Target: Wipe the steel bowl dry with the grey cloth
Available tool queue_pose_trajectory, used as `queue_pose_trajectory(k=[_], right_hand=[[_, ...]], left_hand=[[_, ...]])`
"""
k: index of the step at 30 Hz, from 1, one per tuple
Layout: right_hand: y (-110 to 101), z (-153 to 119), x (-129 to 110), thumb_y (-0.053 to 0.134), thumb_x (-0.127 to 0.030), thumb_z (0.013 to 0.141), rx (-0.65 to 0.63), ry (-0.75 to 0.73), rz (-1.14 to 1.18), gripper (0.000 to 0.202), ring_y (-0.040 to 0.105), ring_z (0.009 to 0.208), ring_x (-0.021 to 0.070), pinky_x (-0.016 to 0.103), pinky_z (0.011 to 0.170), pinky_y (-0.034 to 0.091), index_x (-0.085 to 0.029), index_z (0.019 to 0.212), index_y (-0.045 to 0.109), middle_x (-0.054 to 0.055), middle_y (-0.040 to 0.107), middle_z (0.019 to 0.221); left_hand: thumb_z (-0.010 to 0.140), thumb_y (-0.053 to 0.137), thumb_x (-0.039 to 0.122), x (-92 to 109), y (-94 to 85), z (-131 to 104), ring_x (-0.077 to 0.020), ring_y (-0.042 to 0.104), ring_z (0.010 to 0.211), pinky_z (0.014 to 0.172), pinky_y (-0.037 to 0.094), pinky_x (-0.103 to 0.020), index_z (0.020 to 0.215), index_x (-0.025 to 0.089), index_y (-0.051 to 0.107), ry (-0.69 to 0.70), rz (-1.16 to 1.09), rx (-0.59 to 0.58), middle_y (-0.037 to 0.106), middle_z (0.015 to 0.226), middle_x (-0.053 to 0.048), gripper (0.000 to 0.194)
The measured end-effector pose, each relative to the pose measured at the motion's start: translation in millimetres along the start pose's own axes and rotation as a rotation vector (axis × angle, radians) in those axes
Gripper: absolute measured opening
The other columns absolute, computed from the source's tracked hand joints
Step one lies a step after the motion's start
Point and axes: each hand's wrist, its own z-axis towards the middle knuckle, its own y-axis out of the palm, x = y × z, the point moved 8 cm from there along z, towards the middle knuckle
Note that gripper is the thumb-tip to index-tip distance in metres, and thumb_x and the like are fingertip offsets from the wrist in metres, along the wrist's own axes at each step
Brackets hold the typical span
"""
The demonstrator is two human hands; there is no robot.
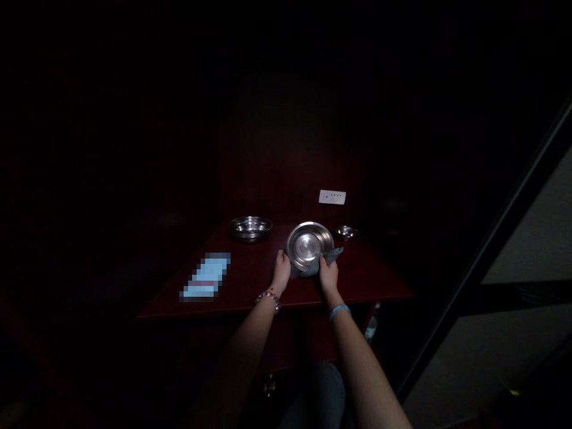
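- We grasp the metal bowl (309, 243) at its rim with our left hand (280, 274), its open side tilted toward us above the dark red tabletop (370, 281).
- Our right hand (329, 275) grips the grey cloth (333, 256) against the bowl's near rim, on the other side from the left hand.
- Beyond our left hand and farther left, we see stacked metal bowls (250, 226); nearer to us sits a pixelated light-blue item (208, 277).
- Just past our right hand lies a small metal dish (346, 232), with a white socket panel (332, 197) on the wall behind.
- Below and right of our grip, under the tabletop, stands a bottle (372, 326), partly hidden in shadow.
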Motion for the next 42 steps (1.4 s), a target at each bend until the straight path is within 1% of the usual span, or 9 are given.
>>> queue_pose_trajectory(k=[3, 6, 18, 25, 31, 35, 42], right_hand=[[-0.1, -0.4, -1.6, 0.062, -0.040, 0.082, 0.001, 0.000, 0.003, 0.034, 0.073, 0.104, 0.0295, 0.035, 0.092, 0.053, -0.014, 0.100, 0.073, 0.016, 0.078, 0.107], [-0.5, -0.5, -1.5, 0.061, -0.041, 0.083, 0.003, 0.007, 0.000, 0.034, 0.073, 0.103, 0.0294, 0.035, 0.092, 0.053, -0.014, 0.101, 0.072, 0.016, 0.078, 0.108], [-2.4, -4.8, -7.3, 0.062, -0.038, 0.082, 0.014, 0.026, -0.007, 0.029, 0.074, 0.099, 0.0279, 0.033, 0.089, 0.055, -0.016, 0.097, 0.072, 0.013, 0.079, 0.102], [-2.8, -4.7, -9.1, 0.064, -0.037, 0.081, 0.021, 0.027, 0.013, 0.028, 0.074, 0.099, 0.0288, 0.035, 0.089, 0.055, -0.015, 0.097, 0.072, 0.014, 0.079, 0.102], [-2.5, -6.8, -12.8, 0.062, -0.037, 0.083, 0.012, 0.030, 0.000, 0.030, 0.074, 0.102, 0.0291, 0.034, 0.090, 0.055, -0.015, 0.100, 0.073, 0.014, 0.079, 0.103], [-3.0, -5.7, -10.2, 0.062, -0.038, 0.082, 0.020, 0.020, 0.005, 0.031, 0.073, 0.102, 0.0299, 0.035, 0.090, 0.054, -0.014, 0.099, 0.072, 0.016, 0.078, 0.106], [-1.0, -4.1, -9.6, 0.062, -0.039, 0.082, 0.002, 0.017, 0.007, 0.030, 0.073, 0.102, 0.0277, 0.034, 0.091, 0.054, -0.016, 0.099, 0.072, 0.013, 0.079, 0.105]], left_hand=[[0.091, 0.050, 0.024, -2.3, -1.5, -0.1, -0.0181, 0.061, 0.090, 0.099, 0.047, -0.036, 0.088, 0.020, 0.056, -0.038, 0.017, 0.008, 0.063, 0.089, -0.004, 0.008], [0.090, 0.051, 0.024, -0.7, -2.2, -1.5, -0.0175, 0.060, 0.094, 0.099, 0.045, -0.034, 0.091, 0.020, 0.055, -0.048, 0.005, 0.018, 0.063, 0.093, -0.004, 0.005], [0.090, 0.047, 0.021, 7.9, -1.0, -6.4, -0.0160, 0.058, 0.086, 0.093, 0.046, -0.031, 0.087, 0.021, 0.053, -0.078, 0.000, 0.012, 0.060, 0.084, -0.001, 0.007], [0.090, 0.051, 0.028, 7.3, 0.7, -6.6, -0.0148, 0.057, 0.085, 0.091, 0.046, -0.029, 0.084, 0.021, 0.053, -0.063, -0.020, -0.011, 0.059, 0.085, 0.000, 0.009], [0.091, 0.050, 0.026, 6.9, 1.9, -4.9, -0.0162, 0.058, 0.084, 0.092, 0.047, -0.031, 0.085, 0.021, 0.054, -0.050, -0.020, -0.023, 0.060, 0.085, -0.001, 0.009], [0.092, 0.049, 0.026, 6.9, 2.8, -5.9, -0.0163, 0.060, 0.087, 0.094, 0.047, -0.032, 0.088, 0.020, 0.056, -0.050, -0.026, -0.030, 0.062, 0.088, -0.002, 0.010], [0.090, 0.054, 0.036, 8.6, 3.4, -6.7, -0.0191, 0.062, 0.092, 0.099, 0.048, -0.035, 0.085, 0.021, 0.057, -0.058, -0.053, -0.032, 0.063, 0.086, -0.004, 0.016]])
